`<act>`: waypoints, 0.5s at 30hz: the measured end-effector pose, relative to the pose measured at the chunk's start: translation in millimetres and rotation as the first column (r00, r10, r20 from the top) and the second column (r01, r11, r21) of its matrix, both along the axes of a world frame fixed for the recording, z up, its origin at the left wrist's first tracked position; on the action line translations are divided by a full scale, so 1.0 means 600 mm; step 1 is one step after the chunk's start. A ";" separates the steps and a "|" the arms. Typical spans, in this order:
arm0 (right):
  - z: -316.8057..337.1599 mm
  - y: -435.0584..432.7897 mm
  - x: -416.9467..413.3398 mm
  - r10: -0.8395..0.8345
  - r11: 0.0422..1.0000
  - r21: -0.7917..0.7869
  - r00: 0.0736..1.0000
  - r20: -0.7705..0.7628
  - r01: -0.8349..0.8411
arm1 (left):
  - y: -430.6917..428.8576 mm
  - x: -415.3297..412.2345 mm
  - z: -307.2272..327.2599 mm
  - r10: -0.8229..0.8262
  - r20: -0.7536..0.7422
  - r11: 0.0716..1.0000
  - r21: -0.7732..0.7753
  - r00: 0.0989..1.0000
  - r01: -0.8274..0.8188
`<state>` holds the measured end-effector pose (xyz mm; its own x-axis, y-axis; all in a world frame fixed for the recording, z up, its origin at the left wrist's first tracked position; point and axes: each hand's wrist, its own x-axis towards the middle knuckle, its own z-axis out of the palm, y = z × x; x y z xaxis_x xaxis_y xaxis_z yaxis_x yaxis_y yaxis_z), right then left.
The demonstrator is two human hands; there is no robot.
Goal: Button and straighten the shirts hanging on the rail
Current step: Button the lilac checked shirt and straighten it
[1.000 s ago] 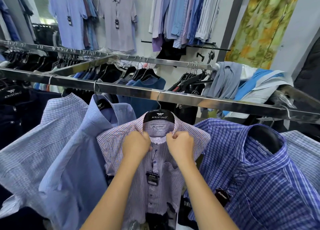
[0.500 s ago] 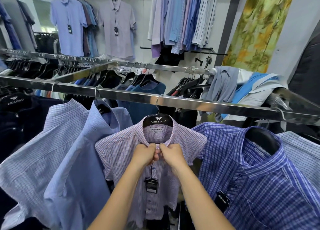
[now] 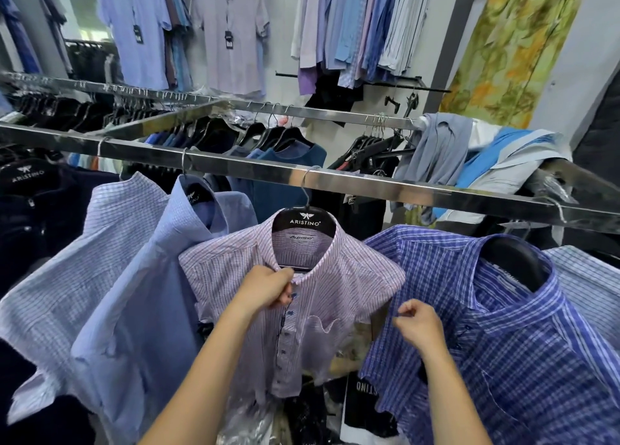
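Crowded shop rail (image 3: 402, 189) | left hand (image 3: 265, 288) pinches pink shirt (image 3: 335, 297) collar | right hand (image 3: 419, 325) pinches blue checked shirt (image 3: 503, 360) edge

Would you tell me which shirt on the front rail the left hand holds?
The pink striped shirt in the middle, the only pink one there; the left hand grips its collar.

I have the near rail (image 3: 402, 189) running left to right across my view. The middle shirt (image 3: 335, 297) hangs from it on a hanger (image 3: 303, 221). Two shirts (image 3: 144, 293) overlap to its left, and the right-hand shirt (image 3: 503, 360) is just beside it. The left hand (image 3: 265, 290) is on the middle shirt's collar, and the right hand (image 3: 419, 320) is at the right-hand shirt's near edge. Behind is a far rail (image 3: 318, 112), with heaped clothes (image 3: 453, 155) on its right end.
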<state>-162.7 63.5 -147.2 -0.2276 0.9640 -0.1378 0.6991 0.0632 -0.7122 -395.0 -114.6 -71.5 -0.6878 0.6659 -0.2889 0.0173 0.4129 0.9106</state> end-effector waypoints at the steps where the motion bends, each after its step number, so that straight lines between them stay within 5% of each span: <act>1: -0.015 0.000 0.001 -0.002 1.000 -0.023 1.000 -0.015 0.002 | 0.001 0.001 0.001 0.001 0.000 1.000 -0.005 1.000 -0.001; 8: -0.098 -0.008 -0.011 0.099 0.964 -0.217 0.963 -0.250 -0.156 | 0.000 0.005 0.012 -0.054 0.002 0.997 -0.047 0.999 0.054; 15: -0.105 -0.011 -0.040 0.162 0.966 -0.161 0.958 -0.235 -0.202 | -0.009 0.007 0.026 -0.110 0.001 0.991 -0.079 0.994 0.109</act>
